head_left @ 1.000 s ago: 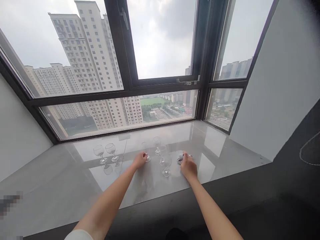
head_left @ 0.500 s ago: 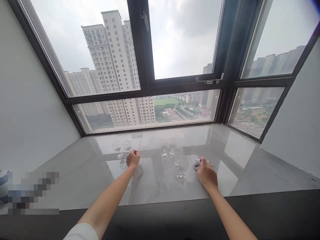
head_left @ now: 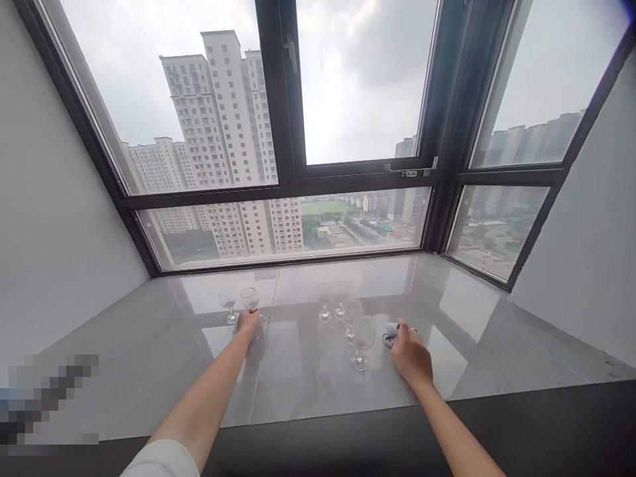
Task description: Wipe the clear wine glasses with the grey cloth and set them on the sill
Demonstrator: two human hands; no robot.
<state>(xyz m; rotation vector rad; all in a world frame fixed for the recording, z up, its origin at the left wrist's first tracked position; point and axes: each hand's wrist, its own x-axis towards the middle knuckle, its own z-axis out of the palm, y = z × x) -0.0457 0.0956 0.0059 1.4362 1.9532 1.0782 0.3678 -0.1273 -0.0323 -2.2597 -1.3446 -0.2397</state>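
While the big dark-framed window [head_left: 285,179] closes things off beyond both hands, the ledge [head_left: 298,391] stretches out wide to the left of the left hand, and there's a decent strip of it between the hands on the near side. Watch the front edge [head_left: 348,411] though, it drops into shadow on the person's side of both hands.

Surface is super glossy grey tile, with a seam [head_left: 257,381] just right of the left hand. Pale walls [head_left: 64,132] flank the bay, tower blocks [head_left: 218,112] outside.

Both arms reach forward, hands well apart. Left hand [head_left: 249,322] has its fingertips low on the right one of the left-hand glasses [head_left: 227,301], two in all; can't tell if it's actually gripping. Right hand [head_left: 411,354] is back-up with bent fingers on a small grey bundle [head_left: 392,329], and again can't tell how firmly. Four more stemmed glasses [head_left: 363,336] stand upright between the hands, nearer the right one.
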